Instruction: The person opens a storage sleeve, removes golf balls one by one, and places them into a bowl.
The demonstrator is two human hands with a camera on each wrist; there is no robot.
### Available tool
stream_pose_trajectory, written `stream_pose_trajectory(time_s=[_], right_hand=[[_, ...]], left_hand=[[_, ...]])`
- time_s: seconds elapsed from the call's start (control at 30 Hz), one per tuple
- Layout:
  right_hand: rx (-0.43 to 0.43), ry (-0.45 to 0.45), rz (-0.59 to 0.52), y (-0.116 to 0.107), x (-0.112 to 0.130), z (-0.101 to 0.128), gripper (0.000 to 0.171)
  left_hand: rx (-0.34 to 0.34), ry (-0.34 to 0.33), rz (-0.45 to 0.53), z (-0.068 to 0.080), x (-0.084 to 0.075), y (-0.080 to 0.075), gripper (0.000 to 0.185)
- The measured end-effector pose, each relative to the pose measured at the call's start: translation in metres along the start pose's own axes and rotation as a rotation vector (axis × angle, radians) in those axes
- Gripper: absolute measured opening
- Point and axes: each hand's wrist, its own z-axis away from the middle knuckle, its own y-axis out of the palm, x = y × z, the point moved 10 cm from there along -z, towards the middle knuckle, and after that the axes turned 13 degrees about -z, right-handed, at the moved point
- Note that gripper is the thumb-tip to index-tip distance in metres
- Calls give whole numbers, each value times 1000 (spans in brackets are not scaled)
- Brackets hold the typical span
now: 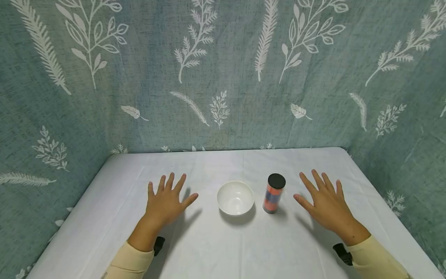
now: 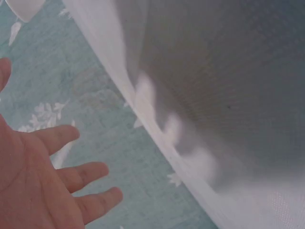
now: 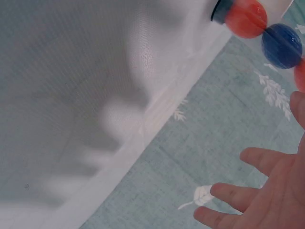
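Both hands, the left hand [image 1: 167, 201] and right hand [image 1: 325, 203], lie flat and hold nothing; the small tube [image 1: 274, 193] looks light and smooth, best held round its middle.

No readable text, labels, brands, numbers or signs appear in any of the three views. The clear tube [image 1: 274, 193] with a black cap, standing on the white worktop [image 1: 223, 248], shows only bands of orange-red and blue — no label or print can be made out on it. The white bowl [image 1: 235, 198] beside it is plain. The teal backdrop cloth [image 1: 223, 77] carries white leaf and fern patterns only — no lettering.
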Motion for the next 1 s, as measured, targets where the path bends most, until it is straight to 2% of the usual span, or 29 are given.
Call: stream_pose_trajectory(time_s=[0.33, 0.43, 0.53, 0.67, 0.73, 0.87, 1.0], right_hand=[[-2, -13, -12, 0, 4, 2, 75], [-31, -43, -33, -3, 10, 4, 69], [-68, -73, -125, -6, 16, 7, 58], [-76, -71, -355, -8, 20, 7, 52], [-60, -62, -467, -5, 20, 6, 53], [-17, -73, -614, 4, 25, -1, 58], [55, -57, -749, 17, 28, -9, 64]], left_hand=[[-4, 2, -3, 3, -2, 0, 89], [-33, 4, -3, 4, -2, -2, 84], [-153, 21, 15, 6, -6, -13, 69], [-374, 72, 89, 12, -16, -35, 38], [-454, 104, 126, 16, -23, -44, 27], [-525, 159, 161, 22, -41, -54, 21], [-521, 210, 187, 26, -62, -59, 25]])
